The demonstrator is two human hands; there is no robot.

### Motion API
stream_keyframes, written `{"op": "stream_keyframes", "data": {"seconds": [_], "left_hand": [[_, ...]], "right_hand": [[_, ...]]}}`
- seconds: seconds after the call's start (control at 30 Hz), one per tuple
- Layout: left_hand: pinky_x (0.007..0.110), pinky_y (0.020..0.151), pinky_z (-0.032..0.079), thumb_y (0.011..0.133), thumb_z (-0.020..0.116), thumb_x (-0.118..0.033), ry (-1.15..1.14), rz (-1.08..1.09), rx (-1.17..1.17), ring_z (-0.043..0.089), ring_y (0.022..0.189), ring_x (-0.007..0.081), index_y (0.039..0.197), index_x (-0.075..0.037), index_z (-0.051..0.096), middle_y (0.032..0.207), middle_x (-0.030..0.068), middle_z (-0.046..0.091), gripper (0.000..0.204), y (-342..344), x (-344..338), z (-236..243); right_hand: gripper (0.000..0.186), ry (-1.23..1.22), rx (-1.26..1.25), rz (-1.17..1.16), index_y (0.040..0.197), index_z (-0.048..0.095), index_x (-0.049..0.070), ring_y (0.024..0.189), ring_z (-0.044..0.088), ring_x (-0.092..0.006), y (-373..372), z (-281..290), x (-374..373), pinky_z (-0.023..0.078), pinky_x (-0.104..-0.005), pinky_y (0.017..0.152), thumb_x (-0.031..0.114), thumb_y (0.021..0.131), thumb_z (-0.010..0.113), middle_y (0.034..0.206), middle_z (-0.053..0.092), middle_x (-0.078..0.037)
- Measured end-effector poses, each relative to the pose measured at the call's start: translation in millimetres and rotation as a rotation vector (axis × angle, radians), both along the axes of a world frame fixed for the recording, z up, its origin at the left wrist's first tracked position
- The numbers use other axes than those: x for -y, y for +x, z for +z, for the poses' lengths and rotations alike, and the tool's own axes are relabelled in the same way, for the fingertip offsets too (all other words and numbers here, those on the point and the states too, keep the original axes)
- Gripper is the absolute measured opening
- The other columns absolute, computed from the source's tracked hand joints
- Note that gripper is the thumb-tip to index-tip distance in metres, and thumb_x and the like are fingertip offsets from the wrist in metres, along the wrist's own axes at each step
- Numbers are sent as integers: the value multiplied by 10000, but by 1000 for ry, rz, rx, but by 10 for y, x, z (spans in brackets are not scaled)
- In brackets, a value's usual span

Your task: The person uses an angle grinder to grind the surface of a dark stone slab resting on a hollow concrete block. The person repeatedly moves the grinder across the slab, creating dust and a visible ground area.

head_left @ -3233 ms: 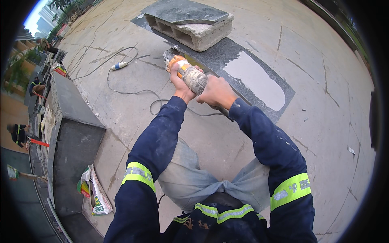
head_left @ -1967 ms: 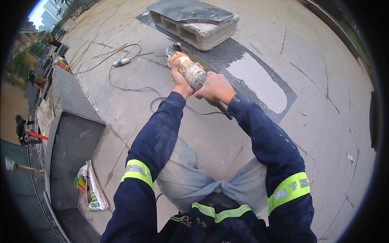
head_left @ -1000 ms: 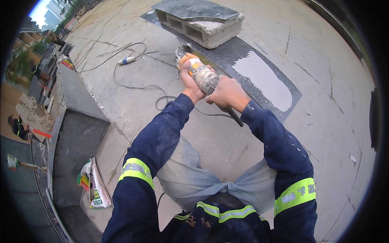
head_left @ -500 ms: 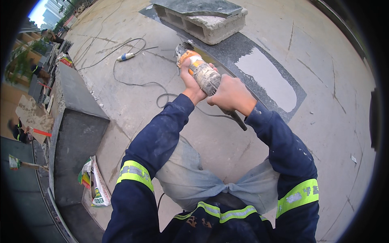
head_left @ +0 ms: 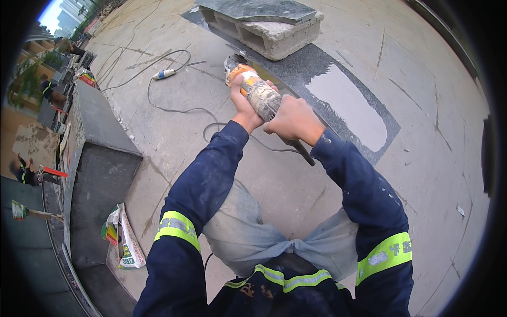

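Observation:
An angle grinder (head_left: 262,98), orange and caked with pale dust, is held in both my hands. My left hand (head_left: 244,108) wraps round its body behind the orange head. Around the rear end, my right hand (head_left: 296,120) is closed, with the power cord running out below it. The grinder's head is at the near edge of a dark grey stone slab (head_left: 301,71), on which a pale patch (head_left: 348,103) spreads. Whether the disc touches the slab I cannot tell. A hollow concrete block (head_left: 264,37) rests on the slab, with a flat stone piece (head_left: 259,9) on top.
A cord with a blue-and-white plug connector (head_left: 164,74) lies looped on the concrete floor. To my left stands a dark stone-clad ledge (head_left: 100,190), with a printed sack (head_left: 127,238) beside it. Farther left, several people work, one in a reflective vest (head_left: 48,89).
The grinder and both my hands have shifted slightly left along the slab's near edge. My right forearm has moved left with them. The slab and block stay in place.

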State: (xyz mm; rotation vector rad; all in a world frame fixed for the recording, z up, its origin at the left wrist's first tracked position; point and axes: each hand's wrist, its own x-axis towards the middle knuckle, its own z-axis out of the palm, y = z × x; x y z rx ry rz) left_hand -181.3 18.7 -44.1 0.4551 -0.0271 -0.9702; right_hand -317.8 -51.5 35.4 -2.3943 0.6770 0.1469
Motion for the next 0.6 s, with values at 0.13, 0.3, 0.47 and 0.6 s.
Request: {"op": "stream_keyframes", "data": {"seconds": [0.13, 0.3, 0.47, 0.6], "left_hand": [[423, 667, 540, 727, 620, -554, 23, 36, 13, 594, 761, 293, 999, -72, 467, 820, 140, 566, 575, 57, 30, -6], [424, 672, 540, 730, 610, -550, 29, 35, 9, 593, 761, 299, 1000, -58, 463, 821, 140, 565, 580, 129, 61, -30], [426, 666, 540, 728, 609, -549, 26, 48, 32, 593, 761, 303, 1012, -46, 460, 830, 141, 567, 596, 246, 97, -73], [432, 721, 528, 754, 615, -514, -25, 41, 5, 572, 798, 314, 1020, -20, 434, 876, 156, 538, 589, 314, 132, -129]], "right_hand": [[571, 16, 12, -11, 1027, 602, -56, 910, 681, -324, 55, -9, 4, 544, -341, 804, 296, 606, 759, 961, 673, -217], [546, 22, 37, -15, 1007, 614, -52, 887, 686, -321, 101, -17, 38, 545, -337, 802, 278, 596, 756, 929, 682, -206], [529, 33, 59, -15, 990, 632, -44, 881, 687, -321, 203, -72, 78, 546, -335, 798, 273, 587, 761, 914, 688, -199], [529, 18, 64, -25, 994, 641, -38, 883, 688, -320, 259, -121, 118, 547, -333, 797, 270, 581, 766, 913, 691, -198]]}}
